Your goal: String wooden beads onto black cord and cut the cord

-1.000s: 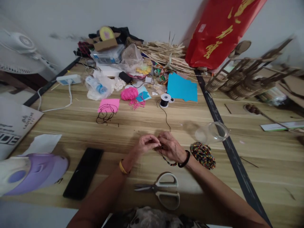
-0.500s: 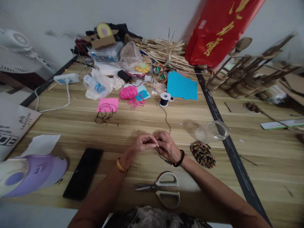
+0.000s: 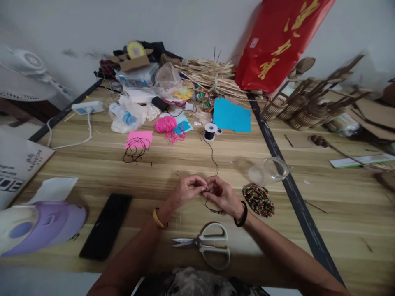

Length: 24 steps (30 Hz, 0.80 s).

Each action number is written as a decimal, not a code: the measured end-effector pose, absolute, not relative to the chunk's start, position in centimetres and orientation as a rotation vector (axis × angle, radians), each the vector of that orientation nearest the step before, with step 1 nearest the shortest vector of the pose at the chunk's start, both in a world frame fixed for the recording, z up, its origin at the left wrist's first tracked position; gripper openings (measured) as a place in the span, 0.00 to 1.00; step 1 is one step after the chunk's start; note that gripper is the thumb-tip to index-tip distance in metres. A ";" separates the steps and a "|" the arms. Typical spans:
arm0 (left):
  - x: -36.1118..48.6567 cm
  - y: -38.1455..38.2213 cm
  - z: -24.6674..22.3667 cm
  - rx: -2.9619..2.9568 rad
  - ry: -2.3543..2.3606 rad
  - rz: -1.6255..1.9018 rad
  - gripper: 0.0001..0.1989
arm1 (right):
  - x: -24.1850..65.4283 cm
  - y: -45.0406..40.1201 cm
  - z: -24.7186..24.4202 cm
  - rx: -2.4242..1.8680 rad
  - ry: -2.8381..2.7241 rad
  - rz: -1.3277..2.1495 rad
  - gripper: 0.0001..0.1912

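Observation:
My left hand (image 3: 189, 190) and my right hand (image 3: 222, 193) meet over the middle of the table, fingertips pinched together on a thin black cord (image 3: 212, 154). The cord runs back from my hands to a white spool of black cord (image 3: 210, 132). Below the right hand hangs a loop of it with several small coloured beads (image 3: 217, 211). The exact spot in the fingertips is too small to make out. White-handled scissors (image 3: 200, 243) lie slightly open in front of me. A heap of multicoloured beads (image 3: 258, 200) sits to the right of the right hand.
A clear glass jar (image 3: 271, 170) lies on its side beyond the beads. On the left are a black phone (image 3: 105, 226) and a purple-and-white appliance (image 3: 46, 226). Pink yarn (image 3: 166, 123), blue sheets (image 3: 232, 116) and a pink paper with cord (image 3: 138, 139) lie farther back.
The fingers of my right hand have lifted and turned, opening the palm side more to view, while both hands stay together. The beaded loop shows more clearly. The view has shifted slightly.

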State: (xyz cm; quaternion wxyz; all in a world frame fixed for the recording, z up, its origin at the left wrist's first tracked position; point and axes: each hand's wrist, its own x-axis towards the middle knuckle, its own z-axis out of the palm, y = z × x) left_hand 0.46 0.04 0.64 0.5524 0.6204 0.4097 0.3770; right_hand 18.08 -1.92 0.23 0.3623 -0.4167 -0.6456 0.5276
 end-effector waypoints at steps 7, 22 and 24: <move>1.2 -0.3 1.6 1.673 1.052 0.874 0.03 | 18.8 -2.6 -0.1 -1.152 -1.674 1.160 0.12; 1.0 -0.1 1.2 1.447 1.005 0.838 0.12 | 19.3 -3.2 -0.6 -1.186 -1.819 0.893 0.10; 1.0 -0.3 1.4 1.528 1.089 0.822 0.15 | 19.3 -3.3 -0.7 -1.180 -1.813 0.866 0.10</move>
